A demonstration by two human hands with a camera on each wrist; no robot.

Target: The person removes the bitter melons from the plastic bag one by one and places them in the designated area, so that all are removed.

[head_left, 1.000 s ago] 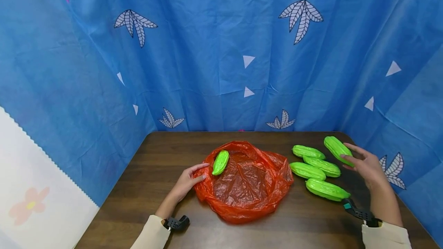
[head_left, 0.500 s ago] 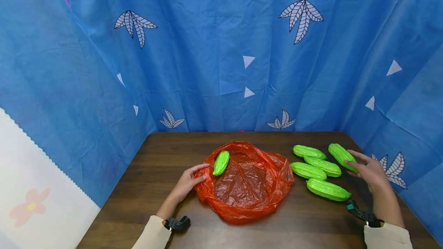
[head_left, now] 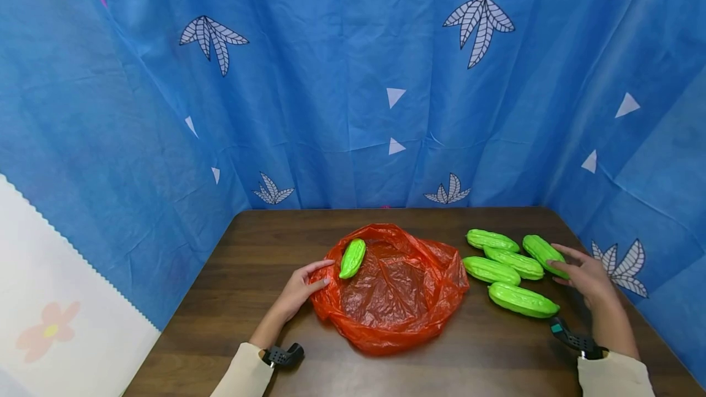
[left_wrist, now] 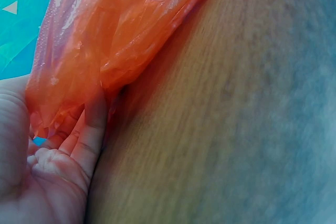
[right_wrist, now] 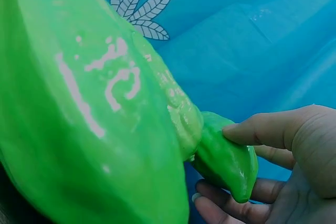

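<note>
In the head view, my left hand (head_left: 299, 290) holds the left rim of a red plastic bag (head_left: 386, 339) spread open on the table. The bag's thin film hangs between thumb and fingers in the left wrist view. One green bitter melon (head_left: 353, 259) lies inside the bag at its left side. At the far right, my right hand (head_left: 589, 276) grips the near end of another ribbed bitter melon (head_left: 540, 251), thumb on one side and fingers on the other. That melon's held end (right_wrist: 226, 158) shows in the right wrist view, partly hidden by a nearer melon.
Several other bitter melons (head_left: 493, 270) lie between the bag and my right hand, the nearest melon (head_left: 523, 300) close to my wrist. The brown wooden table (head_left: 276, 238) ends at a blue patterned curtain (head_left: 331, 109) at the back and right.
My right hand has brought its bitter melon down and slightly to the right, beside the other melons. The left hand and the bag have stayed in place.
</note>
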